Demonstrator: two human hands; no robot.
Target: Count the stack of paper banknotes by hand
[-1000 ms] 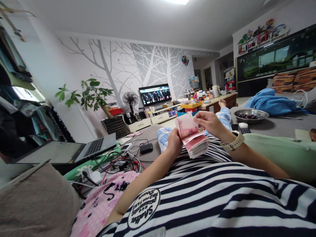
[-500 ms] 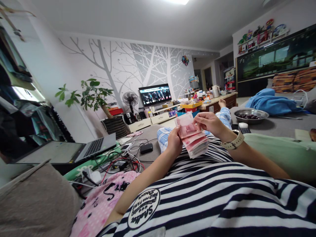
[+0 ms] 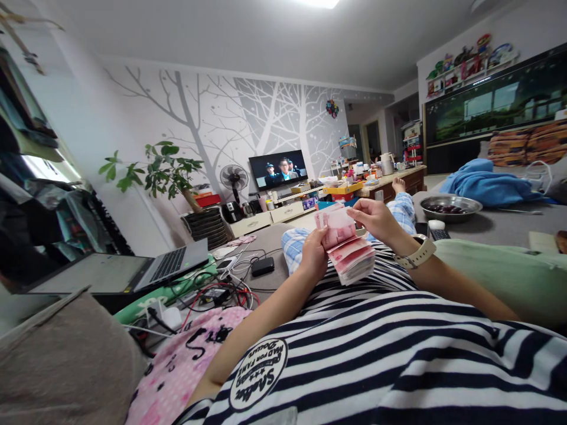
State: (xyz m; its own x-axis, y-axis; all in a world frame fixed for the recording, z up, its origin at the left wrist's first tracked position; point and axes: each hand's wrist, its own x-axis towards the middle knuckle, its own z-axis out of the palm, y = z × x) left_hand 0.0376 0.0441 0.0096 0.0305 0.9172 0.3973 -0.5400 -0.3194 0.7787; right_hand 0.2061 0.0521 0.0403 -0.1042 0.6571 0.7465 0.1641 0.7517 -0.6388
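A folded wad of pink-red banknotes (image 3: pixel 354 260) is gripped by my left hand (image 3: pixel 314 255), its thumb pressed on the near face. The lower part of the wad hangs over the striped shirt, and its upper notes stand fanned out. With fingertips pinched together, my right hand (image 3: pixel 376 221) holds the upper right edge of a banknote (image 3: pixel 341 223). A pale wristwatch (image 3: pixel 419 254) circles the right wrist. The fingers behind the wad are hidden.
Left of me lie an open laptop (image 3: pixel 168 265), tangled cables and a black box (image 3: pixel 263 267). To the right are a metal bowl (image 3: pixel 473 205) of dark round fruit, a remote control (image 3: pixel 438 230) and a green cushion (image 3: pixel 496 271). A cluttered table (image 3: pixel 390 183) stands ahead.
The upper notes have shifted and spread, with more edges showing at the top. My right hand has moved slightly at the note's edge. The television picture differs.
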